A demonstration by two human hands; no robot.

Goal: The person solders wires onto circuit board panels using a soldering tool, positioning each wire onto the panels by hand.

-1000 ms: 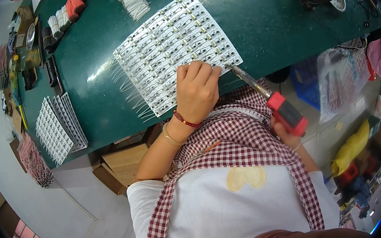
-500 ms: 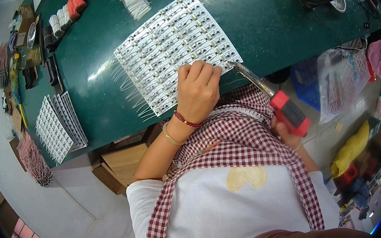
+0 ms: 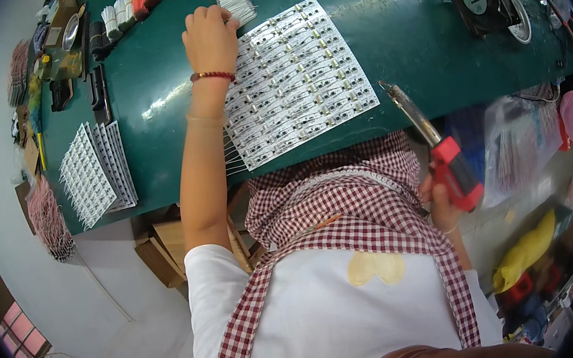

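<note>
Left hand (image 3: 212, 42), half-curled, its hold hidden from me, was nearer the white wire pile (image 3: 232, 1), stretching away just rightward; right hand (image 3: 443, 205) gripped a soldering iron (image 3: 457, 172).

A white panel of small circuit boards (image 3: 300, 82), set with rows of tiny dark parts, lies flat and slightly turned, thin pale wires (image 3: 235, 160) sticking out past its left edge. Beyond the panel's far left side lies a bundle of white strands (image 3: 232, 0). Just right of the panel, a red-and-black soldering iron (image 3: 432, 140) slants, its metal tip clear of the edge
</note>
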